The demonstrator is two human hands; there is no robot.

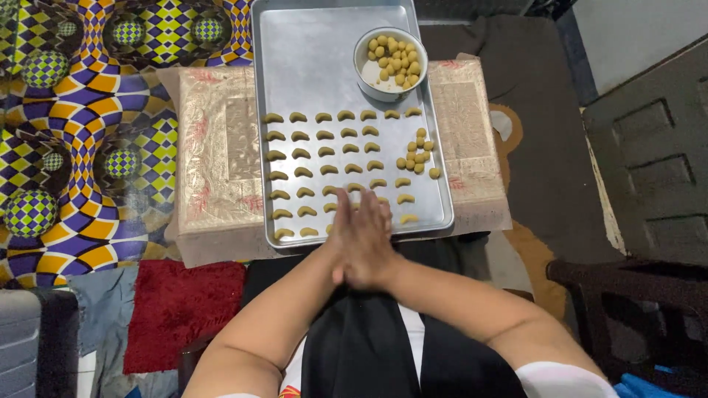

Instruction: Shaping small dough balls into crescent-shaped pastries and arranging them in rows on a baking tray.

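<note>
Two hands, left hand (346, 236) and right hand (372, 239), press flat together over my metal tray (310, 66) of crescent-shaped dough pieces (302, 153) on a patterned mat (81, 133).

Both forearms are brought in from the lower corners of the frame and meet at its lower centre. The left hand (348, 243) and the right hand (372, 243) are pressed flat together, palm against palm, fingers extended toward the top of the frame (anything held between them cannot be seen).
</note>
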